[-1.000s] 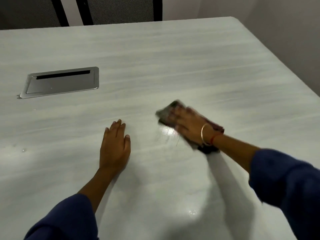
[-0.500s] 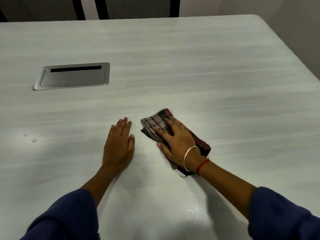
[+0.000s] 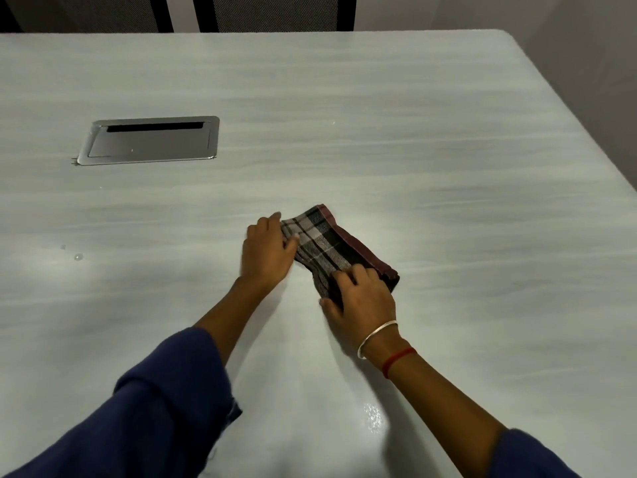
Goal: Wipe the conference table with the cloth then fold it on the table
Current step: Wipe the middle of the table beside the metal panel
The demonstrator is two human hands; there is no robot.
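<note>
Seen from above and behind the arms: a pale grey wood-grain tabletop (image 3: 396,139) filling nearly the whole view. Near its middle, a checked cloth (image 3: 331,243) in grey, black and white with a maroon border, folded into a narrow band and lying flat, running diagonally from upper left to lower right. At the cloth's far left end, the left hand (image 3: 267,250), grip closed on that edge, thumb on top and fingertips curled around it. At the near right end, the right hand (image 3: 362,298), fingers bent over the dark corner, grip clamped on the cloth there. On the right wrist, a thin metal bangle (image 3: 375,338) and just behind it a red thread (image 3: 398,360). Dark blue sleeves (image 3: 155,408) pushed back on both forearms. Well to the left and further away, set flush into the tabletop, a silver cable hatch (image 3: 150,139) with a dark slot along its far edge. At far left, a few small water drops (image 3: 78,257). Beyond the far edge, dark mesh chair backs (image 3: 272,12).
</note>
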